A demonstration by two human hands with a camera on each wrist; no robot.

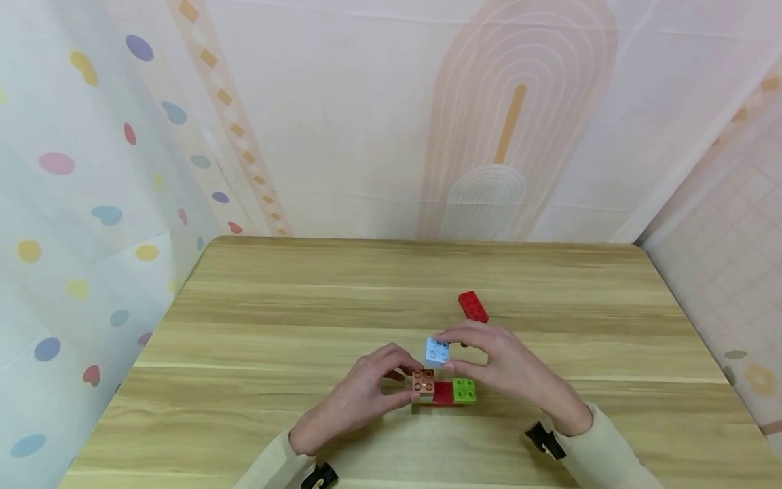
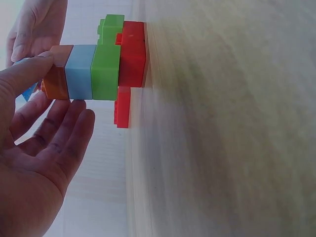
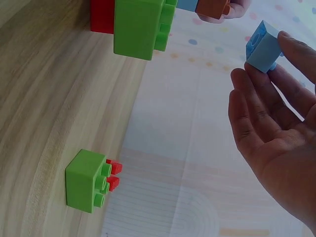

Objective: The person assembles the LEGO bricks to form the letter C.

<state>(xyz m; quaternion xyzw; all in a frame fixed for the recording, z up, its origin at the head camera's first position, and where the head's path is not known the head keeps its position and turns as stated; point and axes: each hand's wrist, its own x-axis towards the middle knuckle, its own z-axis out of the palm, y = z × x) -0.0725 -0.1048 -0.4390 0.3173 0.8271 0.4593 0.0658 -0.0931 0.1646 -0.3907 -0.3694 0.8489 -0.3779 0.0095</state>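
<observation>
Wrist-length cream sleeves are worn, with a small black, pale-marked piece beside each.

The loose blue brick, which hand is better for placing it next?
Probably the right hand: it pinches the loose blue brick between thumb and fingers, while the left hand holds the brown brick.

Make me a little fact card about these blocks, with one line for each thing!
Left hand: pinches the brown block
Right hand: holds the airborne light blue block, not joined to anything
Base: red base block on the table
Base, left end, top to bottom: brown block, stacked light blue block, stacked green block
Base, right end: right-end green block
Loose: spare red block; spare green block, seen in the right wrist view
Behind table: patterned cloth
</observation>
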